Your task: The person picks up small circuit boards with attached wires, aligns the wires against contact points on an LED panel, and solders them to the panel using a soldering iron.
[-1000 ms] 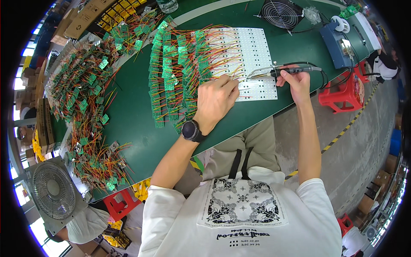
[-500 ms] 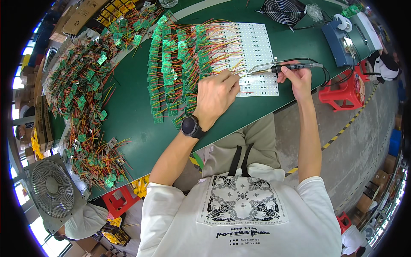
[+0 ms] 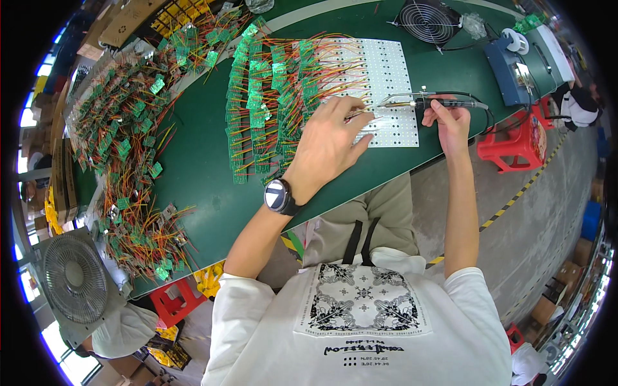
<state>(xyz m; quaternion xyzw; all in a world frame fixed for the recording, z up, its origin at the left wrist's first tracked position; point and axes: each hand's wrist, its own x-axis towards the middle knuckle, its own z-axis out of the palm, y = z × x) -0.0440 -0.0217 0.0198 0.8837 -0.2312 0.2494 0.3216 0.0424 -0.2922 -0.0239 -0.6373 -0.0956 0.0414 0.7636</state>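
In my right hand is a soldering iron with a dark handle, gripped between thumb and fingers. A thin curved metal tube runs along it, and its tip points left over a white perforated board. My left hand, a watch on its wrist, reaches over the board's left part; its thumb stands apart from the bent fingers. Those fingertips are among red and yellow wires, partly hidden. The wires join rows of small green circuit boards left of the white board.
A large heap of wired green boards covers the table's left side. At the back right stand a round-grilled fan and a blue soldering unit with a cable to the iron. A red stool is beyond the table edge.
My left hand has turned and its thumb has spread away from the fingers. The soldering iron has shifted slightly to the right and lies more level, its tip farther from the left fingers.
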